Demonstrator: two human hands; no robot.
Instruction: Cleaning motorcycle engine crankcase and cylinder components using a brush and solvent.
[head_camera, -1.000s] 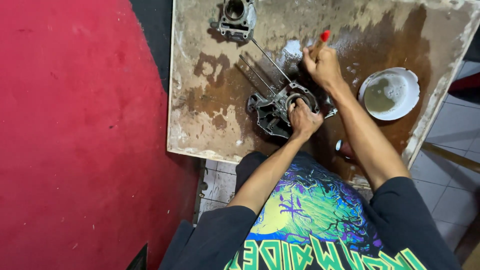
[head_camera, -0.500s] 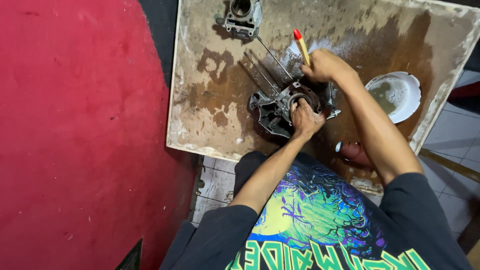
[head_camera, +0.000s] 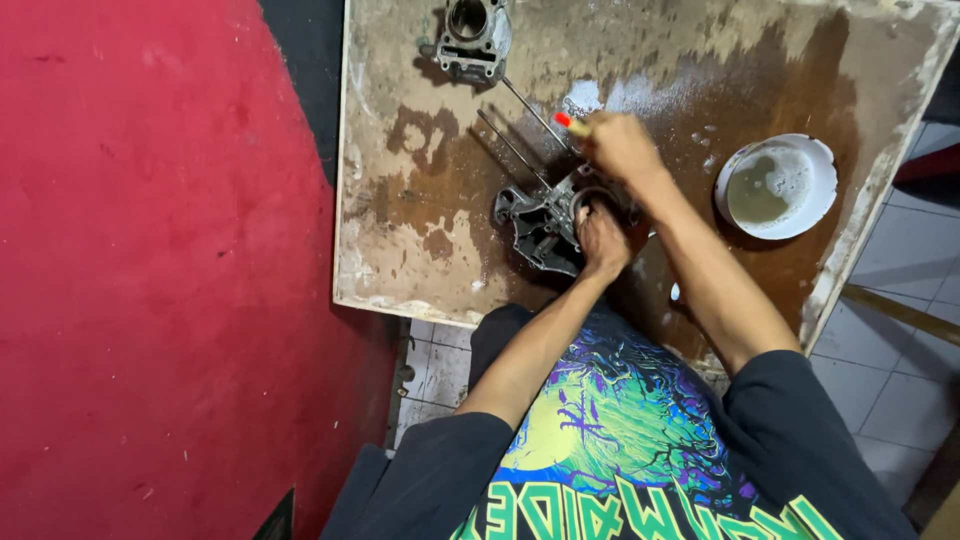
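1. We see our left hand (head_camera: 603, 238) resting on the dark metal engine casing (head_camera: 545, 225) near the middle of the counter (head_camera: 420, 250); the fingers are curled against the casing's round opening and grip its near edge
2. Our right hand (head_camera: 622, 148) sits just beyond the casing, fingers closed around a thin tool with a yellowish handle and a red tip (head_camera: 566, 121); only the tip end sticks out of the fist toward the upper left, and the working end is hidden, so we cannot tell what it touches
3. The casing lies flat on the wet, brown-stained board; two long thin metal studs (head_camera: 515, 150) run out from it diagonally toward the far left corner
4. A second grey metal part with a round bore, a cylinder block (head_camera: 470, 35), stands at the far edge of the counter, close to the end of the longer stud and well apart from both hands
5. A white bowl (head_camera: 822, 175) holding cloudy liquid sits to the right of our right forearm, near the counter's right edge; it touches neither hand
6. White foam patches (head_camera: 600, 95) lie on the board just beyond the right hand
7. A red surface (head_camera: 150, 280) fills the left of the view; pale floor tiles (head_camera: 900, 390) show at the right, below the counter edge
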